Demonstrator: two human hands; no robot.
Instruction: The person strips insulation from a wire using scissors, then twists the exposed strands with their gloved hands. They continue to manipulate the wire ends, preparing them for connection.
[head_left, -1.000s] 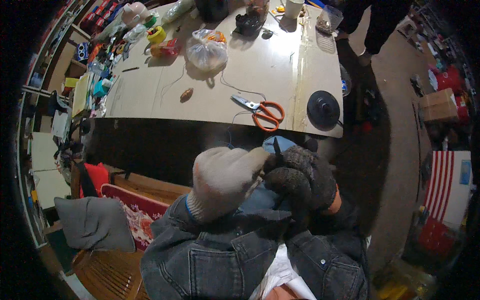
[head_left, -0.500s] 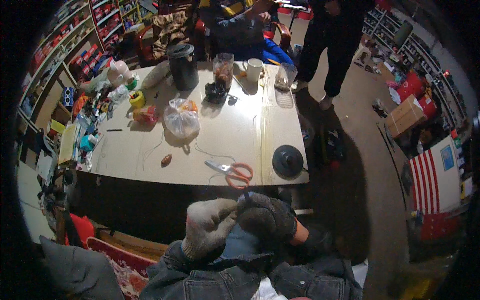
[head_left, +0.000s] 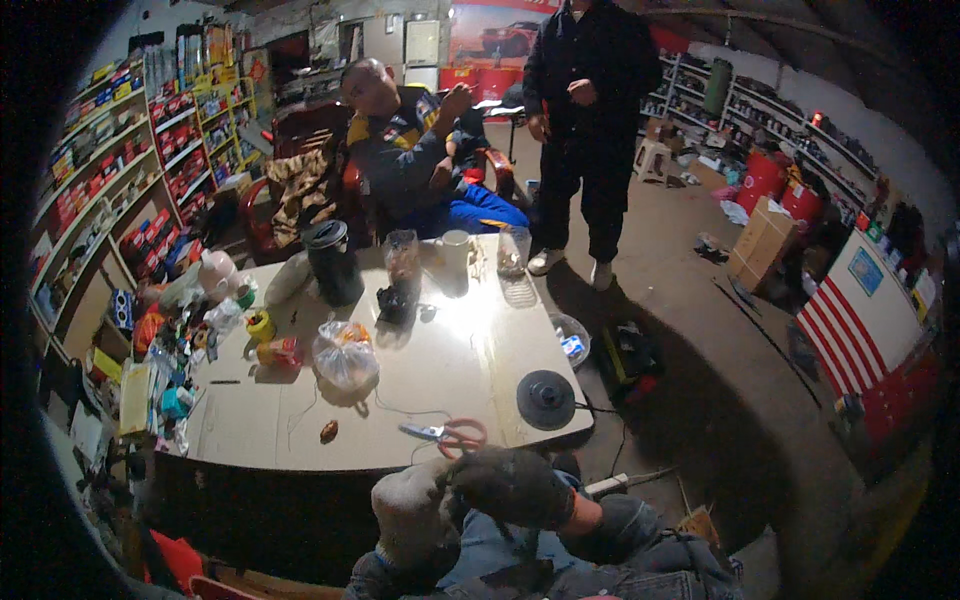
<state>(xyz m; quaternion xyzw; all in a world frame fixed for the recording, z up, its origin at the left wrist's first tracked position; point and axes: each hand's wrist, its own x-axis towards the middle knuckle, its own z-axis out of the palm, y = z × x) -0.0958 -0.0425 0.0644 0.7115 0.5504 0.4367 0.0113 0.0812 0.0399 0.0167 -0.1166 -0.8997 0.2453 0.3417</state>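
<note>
My left hand [head_left: 410, 510], in a pale knitted glove, is closed in front of the table's near edge. Pressed against it is my right hand [head_left: 515, 487], in a dark glove with an orange cuff, its fingers also curled. Whatever lies between the fingers is hidden. Just beyond them, a pair of scissors [head_left: 462, 436] with orange-red handles rests at the edge of the table [head_left: 250, 425], blades pointing left. A small brown lump [head_left: 329, 431] and a knotted clear plastic bag [head_left: 346, 358] with something orange inside lie farther left.
A black round base [head_left: 546, 400] with a cord sits at the table's right corner. Toward the back stand a dark lidded bucket [head_left: 332, 268], a white mug [head_left: 453, 250] and clear containers. Clutter heaps the left end. One person [head_left: 400, 160] sits beyond; another [head_left: 590, 130] stands.
The view has tilted upward, so the table sits lower and both people show more fully. My hands stay pressed together and now appear lower, close below the scissors' handles.
</note>
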